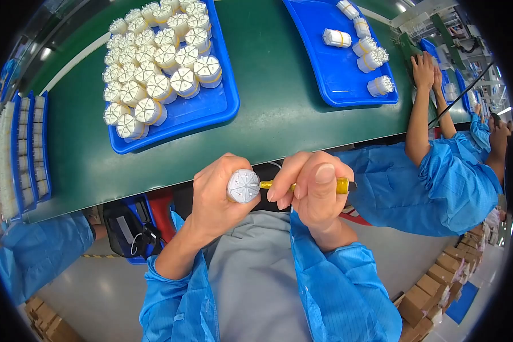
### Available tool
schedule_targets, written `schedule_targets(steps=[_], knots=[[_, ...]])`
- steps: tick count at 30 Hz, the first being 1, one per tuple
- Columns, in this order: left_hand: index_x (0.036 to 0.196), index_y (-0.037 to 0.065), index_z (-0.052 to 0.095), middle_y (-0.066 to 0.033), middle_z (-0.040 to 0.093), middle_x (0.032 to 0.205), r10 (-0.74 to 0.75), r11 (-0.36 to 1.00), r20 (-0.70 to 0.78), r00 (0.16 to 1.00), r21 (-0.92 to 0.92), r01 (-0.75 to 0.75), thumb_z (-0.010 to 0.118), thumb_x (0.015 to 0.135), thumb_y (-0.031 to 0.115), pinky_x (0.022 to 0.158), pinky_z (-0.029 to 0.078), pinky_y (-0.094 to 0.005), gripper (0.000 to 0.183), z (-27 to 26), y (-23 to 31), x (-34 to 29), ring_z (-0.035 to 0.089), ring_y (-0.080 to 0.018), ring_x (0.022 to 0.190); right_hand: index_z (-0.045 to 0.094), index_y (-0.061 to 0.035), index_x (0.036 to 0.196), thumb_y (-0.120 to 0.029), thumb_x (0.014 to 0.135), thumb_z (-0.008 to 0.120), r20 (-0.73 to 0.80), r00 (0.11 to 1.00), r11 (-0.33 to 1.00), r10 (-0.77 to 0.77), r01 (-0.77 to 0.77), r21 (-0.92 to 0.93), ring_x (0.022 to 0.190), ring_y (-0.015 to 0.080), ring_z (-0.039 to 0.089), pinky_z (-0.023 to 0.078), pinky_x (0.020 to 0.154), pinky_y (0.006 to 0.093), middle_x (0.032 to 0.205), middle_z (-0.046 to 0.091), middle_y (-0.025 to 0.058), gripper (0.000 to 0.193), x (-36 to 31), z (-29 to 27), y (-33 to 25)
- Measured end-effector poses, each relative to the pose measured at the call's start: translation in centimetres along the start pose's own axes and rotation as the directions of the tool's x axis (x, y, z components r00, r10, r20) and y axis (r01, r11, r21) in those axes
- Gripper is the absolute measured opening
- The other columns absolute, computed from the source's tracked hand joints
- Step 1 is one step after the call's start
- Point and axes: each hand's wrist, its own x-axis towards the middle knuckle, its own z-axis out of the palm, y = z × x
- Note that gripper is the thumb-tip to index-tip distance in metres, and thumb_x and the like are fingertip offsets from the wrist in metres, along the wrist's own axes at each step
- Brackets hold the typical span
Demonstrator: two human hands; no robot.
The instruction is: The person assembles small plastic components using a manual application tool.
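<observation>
Right hand (316, 191) is up closest, fingers clamped on a yellow tool (342, 186), tip right by the rim of the white cylinder (244, 186); can't tell if it's actually touching. Left hand (214, 196) has its fingers wrapped round that cylinder, wedge-patterned face up, just off the near edge of the bench (256, 134). Imo: hold it firm without squashing it, line the tip up before pressing, and mind those left fingers.
</observation>
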Motion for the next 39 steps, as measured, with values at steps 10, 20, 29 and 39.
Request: schedule_targets(steps=[10,20,29,39], knots=[[0.092,0.004,0.056,-0.0092,0.061,0.077,-0.097,0.994,0.041,0.994,0.057,0.095,0.078,0.064,-0.003,0.058,0.048,-0.0331,0.036,-0.1,-0.5,0.0,0.063,-0.0237,0.067,0.061,0.0009,0.074,-0.024,0.102,0.05,0.092,0.993,0.992,0.071,-0.06,-0.115,0.05,0.0099,0.056,0.044,0.046,0.0236,0.069,0.067,0.0094,0.039,1.1,-0.3,0.4],[0.1,0.004,0.052,-0.0011,0.059,0.079,-0.568,0.578,0.301,0.766,-0.517,0.631,0.071,0.085,0.004,0.049,0.046,-0.0223,0.024,-0.9,1.2,0.0,0.056,-0.0062,0.061,0.045,-0.0033,0.072,-0.036,0.106,0.037,-0.072,0.996,0.991,0.057,-0.048,0.122,0.046,0.0137,0.051,0.045,0.044,0.0249,0.072,0.064,0.0237,0.048,1.4,-2.8,1.6],[0.101,0.004,0.052,-0.0015,0.059,0.079,-0.594,0.634,0.26,0.761,-0.43,0.642,0.072,0.083,0.003,0.053,0.046,-0.0222,0.027,-0.7,1.6,-0.1,0.056,-0.0055,0.063,0.048,-0.0002,0.074,-0.029,0.103,0.046,-0.013,0.996,0.984,0.083,-0.08,0.158,0.052,0.0144,0.056,0.052,0.051,0.028,0.079,0.066,0.0241,0.041,0.5,-0.7,0.6],[0.101,0.003,0.052,-0.0072,0.063,0.081,-0.35,0.934,-0.038,0.936,-0.093,0.345,0.075,0.075,-0.001,0.064,0.05,-0.0268,0.035,0.3,0.9,-1.0,0.062,-0.0113,0.072,0.057,0.0003,0.081,-0.024,0.102,0.051,0.011,0.999,0.993,0.048,-0.049,0.106,0.056,0.0152,0.063,0.055,0.052,0.0288,0.08,0.068,0.0188,0.033,-0.6,-0.1,0.9]])
